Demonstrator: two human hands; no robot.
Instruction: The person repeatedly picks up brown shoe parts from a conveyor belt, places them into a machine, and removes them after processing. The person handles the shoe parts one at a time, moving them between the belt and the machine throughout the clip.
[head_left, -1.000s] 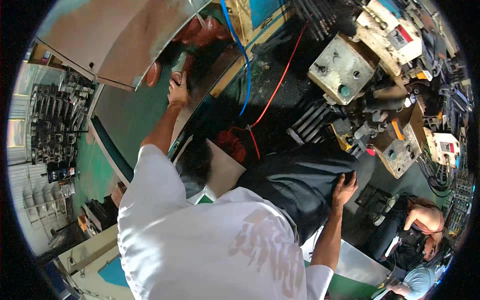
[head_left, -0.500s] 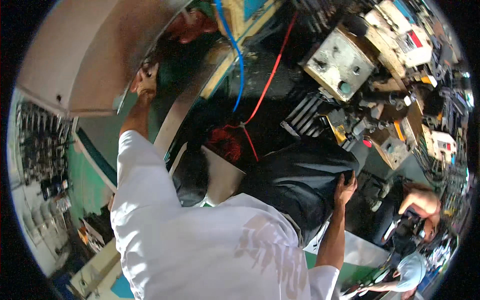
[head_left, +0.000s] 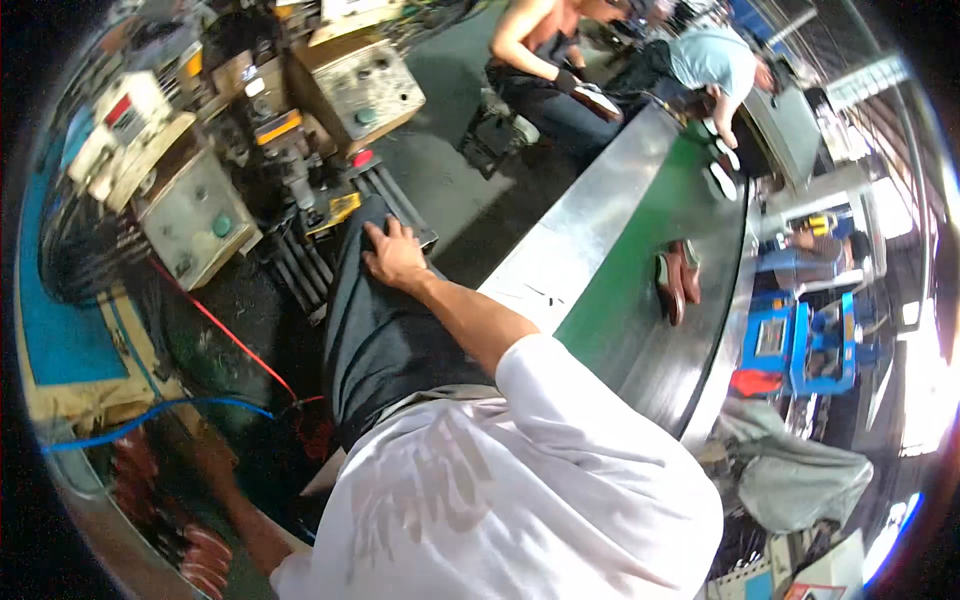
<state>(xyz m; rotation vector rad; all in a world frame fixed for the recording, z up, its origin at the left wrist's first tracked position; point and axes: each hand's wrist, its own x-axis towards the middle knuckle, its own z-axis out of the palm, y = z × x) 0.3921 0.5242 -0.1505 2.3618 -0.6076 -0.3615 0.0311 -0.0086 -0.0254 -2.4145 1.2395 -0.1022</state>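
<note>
My right hand (head_left: 395, 255) lies on the knee of my dark trousers (head_left: 385, 325), fingers spread, holding nothing. Down at the lower left, my left arm reaches into a dim space, and my left hand (head_left: 207, 440) is dark and blurred there, so its fingers cannot be made out. Near that arm are reddish-brown shoes (head_left: 205, 562), partly in shadow. A blue hose (head_left: 185, 403) and a red hose (head_left: 235, 342) run past above the left arm.
Right of me a conveyor with a green belt (head_left: 610, 300) carries brown shoes (head_left: 676, 282) and white-soled shoes (head_left: 722, 170). Metal control boxes (head_left: 195, 215) stand ahead. One co-worker (head_left: 545, 75) holds a shoe; another (head_left: 710, 65) bends over the belt. A blue machine (head_left: 800, 345) stands beyond.
The view has swung to the right, bringing the conveyor and its shoes into sight. My right hand stays on my knee. My left arm now shows at the lower left.
</note>
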